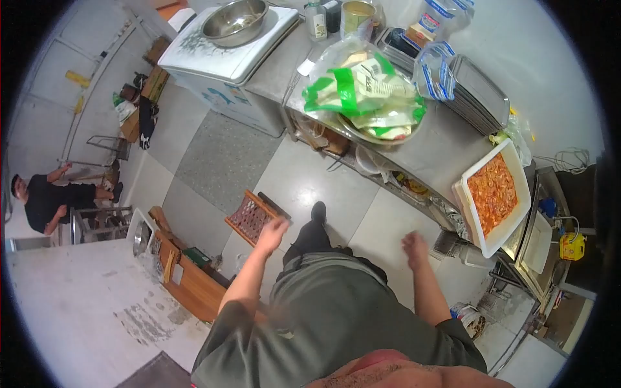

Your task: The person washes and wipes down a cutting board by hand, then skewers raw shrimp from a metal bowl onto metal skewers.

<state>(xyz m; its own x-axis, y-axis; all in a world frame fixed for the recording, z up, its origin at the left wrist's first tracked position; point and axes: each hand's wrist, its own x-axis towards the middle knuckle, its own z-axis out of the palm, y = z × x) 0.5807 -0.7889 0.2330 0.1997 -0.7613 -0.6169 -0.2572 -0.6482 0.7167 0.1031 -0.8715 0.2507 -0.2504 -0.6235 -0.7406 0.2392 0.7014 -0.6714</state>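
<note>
My left hand (273, 234) hangs in front of my body with its fingers loosely curled, and I see nothing in it. Below it on the floor stands an orange-brown crate (251, 218) with a patterned surface. My right hand (414, 249) is held out to the other side, slightly blurred, its fingers bent and a little apart. Nothing shows in that hand either. To its right, a white tub (506, 239) of red-orange sauced food (493, 194) sits on the end of the steel counter (430, 158). Both hands are apart from these things.
Green-and-white plastic packages (362, 90) lie in a metal bowl on the counter, beside stacked trays (479, 94). A steel bowl (234, 22) rests on a white chest freezer (226, 58). Another person (52, 200) in dark clothes is at far left. A yellow jug (572, 247) stands at right.
</note>
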